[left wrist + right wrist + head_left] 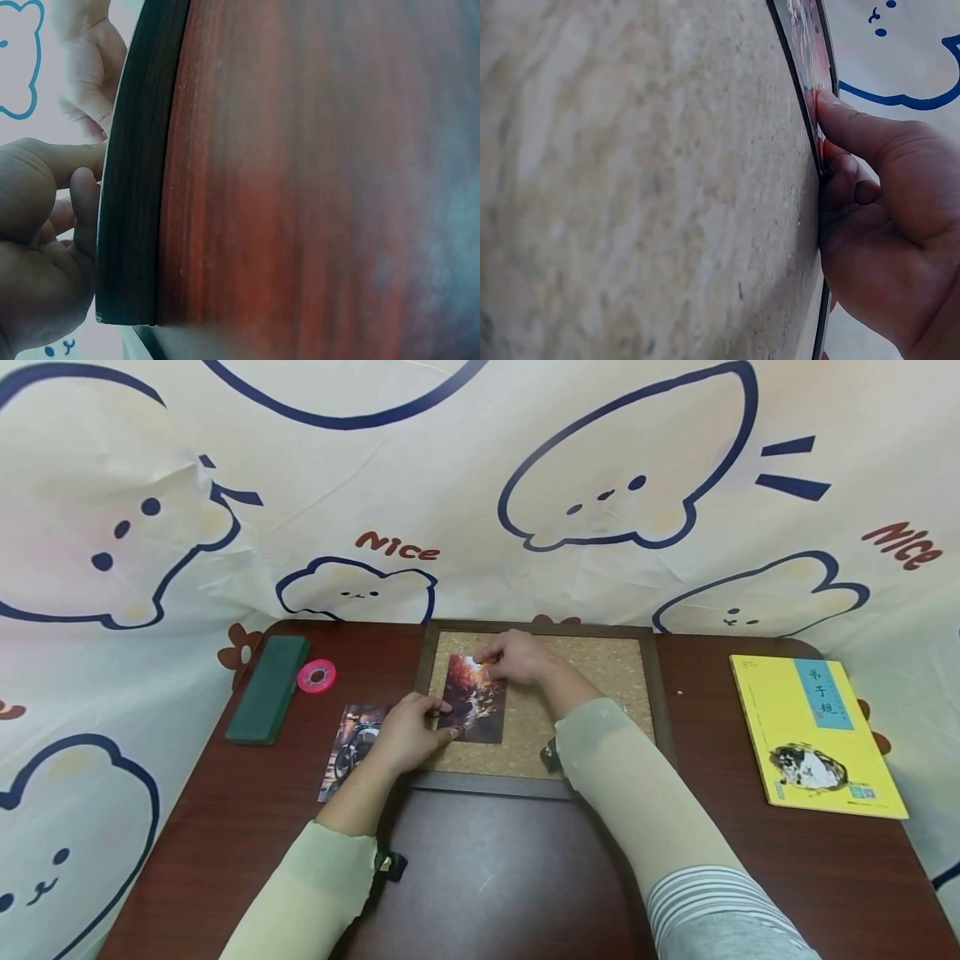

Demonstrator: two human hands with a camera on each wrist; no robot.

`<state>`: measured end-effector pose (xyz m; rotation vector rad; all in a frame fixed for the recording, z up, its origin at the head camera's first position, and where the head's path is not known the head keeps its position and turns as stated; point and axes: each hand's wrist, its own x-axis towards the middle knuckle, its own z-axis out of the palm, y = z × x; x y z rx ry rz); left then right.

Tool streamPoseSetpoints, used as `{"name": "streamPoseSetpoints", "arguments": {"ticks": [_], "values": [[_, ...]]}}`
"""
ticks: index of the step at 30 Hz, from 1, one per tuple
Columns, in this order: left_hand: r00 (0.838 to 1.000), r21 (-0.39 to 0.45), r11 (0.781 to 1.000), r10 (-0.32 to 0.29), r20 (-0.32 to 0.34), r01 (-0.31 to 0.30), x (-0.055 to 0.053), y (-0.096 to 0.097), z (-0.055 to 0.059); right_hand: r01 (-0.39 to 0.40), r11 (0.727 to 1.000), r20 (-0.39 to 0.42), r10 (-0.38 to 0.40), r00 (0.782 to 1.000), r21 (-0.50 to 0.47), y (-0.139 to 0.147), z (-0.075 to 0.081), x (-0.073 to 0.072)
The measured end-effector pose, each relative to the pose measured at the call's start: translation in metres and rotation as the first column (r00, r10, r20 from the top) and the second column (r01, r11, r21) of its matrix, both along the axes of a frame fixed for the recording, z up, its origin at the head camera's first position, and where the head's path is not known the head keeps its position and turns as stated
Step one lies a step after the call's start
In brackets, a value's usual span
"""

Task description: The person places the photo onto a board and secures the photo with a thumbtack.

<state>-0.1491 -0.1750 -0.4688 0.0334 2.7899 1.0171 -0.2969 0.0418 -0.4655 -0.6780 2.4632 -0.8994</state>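
Observation:
A picture card, dark below and fiery orange at the top, lies upright over the left part of a wood-framed cork board. At its lower left corner, my left hand holds the card between thumb and forefinger. My right hand pinches its upper right corner. Seen from the right wrist, the thumb lies on the card's face with the other fingers curled beneath. In the left wrist view, the left hand appears at the board's dark frame edge; the card is hidden there.
A second picture card showing a motorcycle lies left of the board, partly behind my left hand. Farther left are a pink ring-shaped roll and a dark green case. A yellow book lies on the table's right side. Patterned cloth hangs behind.

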Motion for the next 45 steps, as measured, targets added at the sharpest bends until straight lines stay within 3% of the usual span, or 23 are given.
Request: {"name": "streamPoseSetpoints", "arguments": {"ticks": [17,31,38,45], "values": [[1.0,-0.001,1.0,-0.015,-0.013,0.015,-0.001,0.001,0.0,0.017,0.998,0.0,-0.017,1.0,-0.06,0.007,-0.003,0.003],[1.0,-0.004,1.0,-0.007,0.005,0.007,-0.001,0.002,-0.002,0.004,1.0,0.024,-0.004,1.0,-0.021,0.005,0.001,0.004],[1.0,0.018,1.0,-0.018,-0.013,0.018,-0.002,-0.001,-0.003,0.015,0.999,-0.035,-0.016,0.999,-0.041,0.003,-0.002,0.007],[1.0,0.063,0.998,-0.015,0.006,0.014,-0.002,-0.002,-0.001,0.013,1.0,-0.068,-0.013,0.998,0.002,-0.002,0.0,0.01]]}}
